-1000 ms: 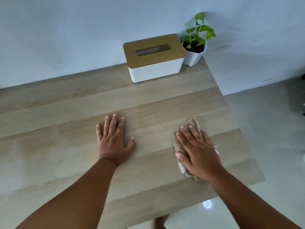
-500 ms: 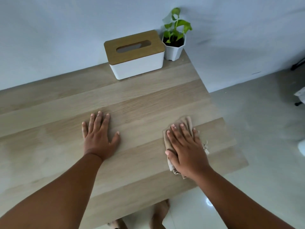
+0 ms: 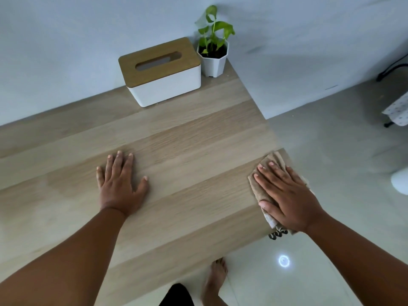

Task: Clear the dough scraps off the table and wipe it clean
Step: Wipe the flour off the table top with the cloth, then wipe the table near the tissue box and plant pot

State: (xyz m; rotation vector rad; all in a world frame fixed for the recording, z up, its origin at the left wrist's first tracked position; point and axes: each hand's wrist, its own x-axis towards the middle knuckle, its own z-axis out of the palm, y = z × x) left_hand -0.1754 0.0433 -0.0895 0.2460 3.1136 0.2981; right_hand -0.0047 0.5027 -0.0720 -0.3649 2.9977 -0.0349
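Right hand (image 3: pixel 289 195) has slid the cloth (image 3: pixel 260 191) out to the tabletop (image 3: pixel 187 151) edge, fingers flat, pressing it down to wipe. Left hand (image 3: pixel 120 184) lies spread flat, probably bracing. Can't spot any dough scraps.

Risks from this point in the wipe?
1. The cloth under the right hand sits at the table's right edge, part already overhanging; another outward stroke could drop it on the floor.
2. A wipe toward the wall could bump the tissue box or the potted plant.
3. The left hand lies flat, so that patch stays unwiped.
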